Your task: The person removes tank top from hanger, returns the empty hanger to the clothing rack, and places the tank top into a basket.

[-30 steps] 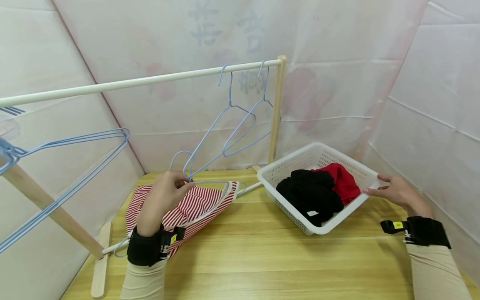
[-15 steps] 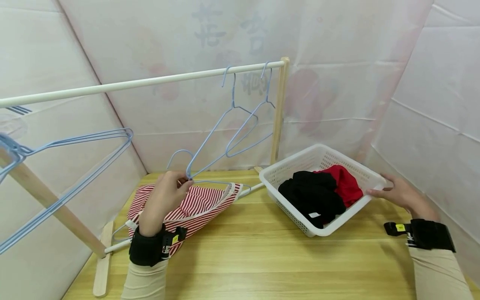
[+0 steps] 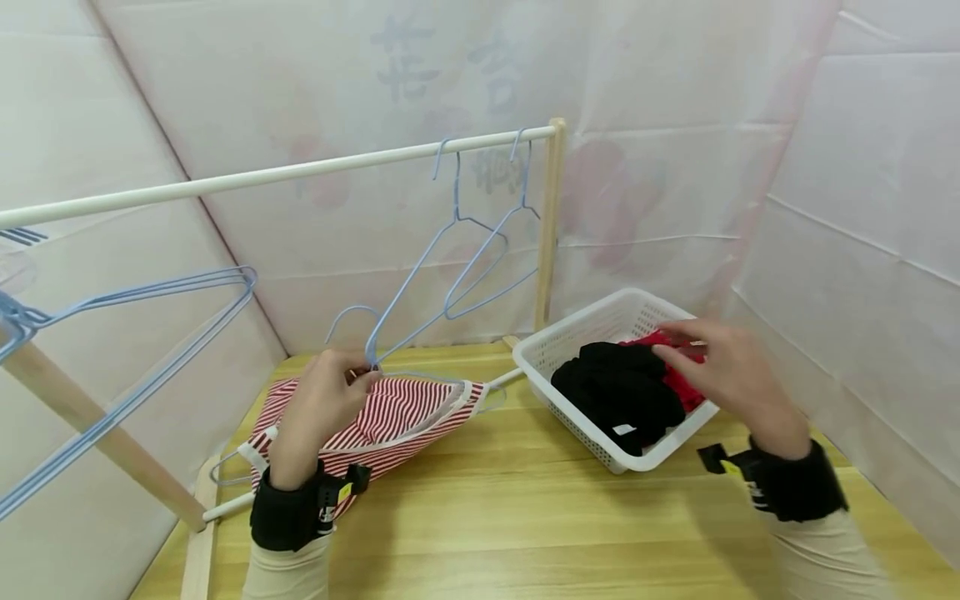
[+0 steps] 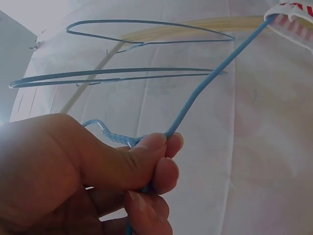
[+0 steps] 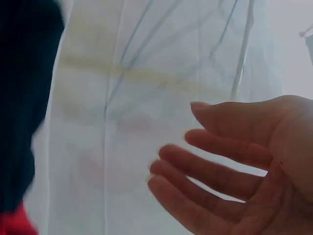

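My left hand [image 3: 322, 408] pinches a blue wire hanger [image 3: 352, 309] just below its hook, between thumb and fingers. The left wrist view shows the grip on the twisted neck of the hanger [image 4: 195, 93]. A red-and-white striped garment [image 3: 408, 408] is on this hanger, lying low over the table; part of it is behind my hand and wrist. My right hand [image 3: 723, 375] hovers over the right side of a white plastic basket [image 3: 667, 451], fingers loosely bent with nothing between them. Inside the basket lie black clothing [image 3: 615, 383] and red clothing [image 3: 686, 390], the red partly hidden by that hand.
A rack with a white rail [image 3: 300, 171] and wooden post [image 3: 551, 233] stands across the back. Two bare hangers [image 3: 415, 271] hang near its right end. More blue hangers [image 3: 165, 364] bunch at the left. Fabric walls [image 3: 870, 250] enclose the wooden table [image 3: 525, 517].
My right hand has let go of the basket's right rim and moved left, over the red clothing. My left hand keeps its hold on the hanger, nearly still.
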Action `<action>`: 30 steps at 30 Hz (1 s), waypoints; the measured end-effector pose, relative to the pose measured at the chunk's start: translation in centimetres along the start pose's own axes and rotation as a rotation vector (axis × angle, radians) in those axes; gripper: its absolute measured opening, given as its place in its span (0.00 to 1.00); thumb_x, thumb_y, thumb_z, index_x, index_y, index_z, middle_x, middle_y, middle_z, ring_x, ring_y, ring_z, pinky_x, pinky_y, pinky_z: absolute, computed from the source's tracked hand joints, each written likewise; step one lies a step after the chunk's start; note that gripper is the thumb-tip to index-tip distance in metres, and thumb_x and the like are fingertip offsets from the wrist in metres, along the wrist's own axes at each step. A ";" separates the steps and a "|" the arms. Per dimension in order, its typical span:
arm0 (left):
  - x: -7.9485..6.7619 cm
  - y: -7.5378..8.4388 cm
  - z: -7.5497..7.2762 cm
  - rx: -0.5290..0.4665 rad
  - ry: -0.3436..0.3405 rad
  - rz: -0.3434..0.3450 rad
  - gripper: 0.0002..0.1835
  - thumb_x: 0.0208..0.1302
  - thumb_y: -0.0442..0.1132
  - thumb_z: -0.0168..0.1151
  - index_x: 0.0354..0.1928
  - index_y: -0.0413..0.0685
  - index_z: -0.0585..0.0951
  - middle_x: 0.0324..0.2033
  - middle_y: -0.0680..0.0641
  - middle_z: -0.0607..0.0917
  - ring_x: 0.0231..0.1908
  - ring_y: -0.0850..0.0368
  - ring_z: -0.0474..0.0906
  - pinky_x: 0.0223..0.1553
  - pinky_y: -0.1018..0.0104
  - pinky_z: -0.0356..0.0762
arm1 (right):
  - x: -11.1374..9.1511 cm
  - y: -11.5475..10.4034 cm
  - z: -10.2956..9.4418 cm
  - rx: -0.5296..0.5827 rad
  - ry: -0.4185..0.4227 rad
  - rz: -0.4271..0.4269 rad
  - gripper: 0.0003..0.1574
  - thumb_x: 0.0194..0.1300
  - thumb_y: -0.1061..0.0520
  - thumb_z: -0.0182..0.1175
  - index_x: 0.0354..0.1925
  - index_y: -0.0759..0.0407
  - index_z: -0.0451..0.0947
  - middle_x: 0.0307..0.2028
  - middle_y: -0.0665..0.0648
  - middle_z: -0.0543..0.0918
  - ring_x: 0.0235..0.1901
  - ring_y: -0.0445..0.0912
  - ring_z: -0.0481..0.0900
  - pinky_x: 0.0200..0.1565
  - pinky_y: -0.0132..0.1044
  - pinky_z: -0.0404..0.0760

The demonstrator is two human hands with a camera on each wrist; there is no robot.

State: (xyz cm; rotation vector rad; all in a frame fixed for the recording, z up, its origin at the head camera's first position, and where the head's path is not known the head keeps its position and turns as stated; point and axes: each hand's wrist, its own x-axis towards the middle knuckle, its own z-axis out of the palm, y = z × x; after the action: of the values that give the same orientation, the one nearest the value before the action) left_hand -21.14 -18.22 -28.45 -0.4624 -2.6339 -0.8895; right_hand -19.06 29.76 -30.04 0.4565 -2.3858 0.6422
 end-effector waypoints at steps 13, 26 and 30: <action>0.2 0.7 1.0 -0.089 -0.114 0.032 0.07 0.70 0.31 0.63 0.38 0.38 0.90 0.26 0.45 0.84 0.23 0.58 0.70 0.25 0.70 0.65 | 3.1 -7.6 8.1 0.265 -0.348 -0.129 0.19 0.68 0.57 0.69 0.55 0.62 0.85 0.49 0.60 0.90 0.45 0.50 0.90 0.49 0.42 0.87; -0.8 1.2 1.0 -0.123 -0.166 0.057 0.09 0.71 0.31 0.62 0.34 0.43 0.89 0.20 0.51 0.76 0.18 0.63 0.61 0.22 0.71 0.58 | 3.0 -11.2 13.0 0.369 -0.560 -0.193 0.20 0.70 0.52 0.67 0.55 0.61 0.85 0.38 0.52 0.90 0.31 0.41 0.84 0.36 0.33 0.82; -0.8 1.2 1.1 -0.124 -0.171 0.075 0.09 0.71 0.31 0.62 0.33 0.44 0.88 0.20 0.52 0.76 0.18 0.65 0.59 0.22 0.71 0.56 | 2.9 -11.4 13.5 0.390 -0.564 -0.220 0.17 0.70 0.55 0.67 0.53 0.60 0.87 0.25 0.47 0.83 0.19 0.35 0.66 0.26 0.26 0.64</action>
State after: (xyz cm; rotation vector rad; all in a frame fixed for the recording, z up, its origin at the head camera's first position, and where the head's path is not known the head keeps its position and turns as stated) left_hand -20.13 -16.79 -28.93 -0.6924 -2.7026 -1.0358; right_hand -22.32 12.51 -33.73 1.1849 -2.6624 0.9809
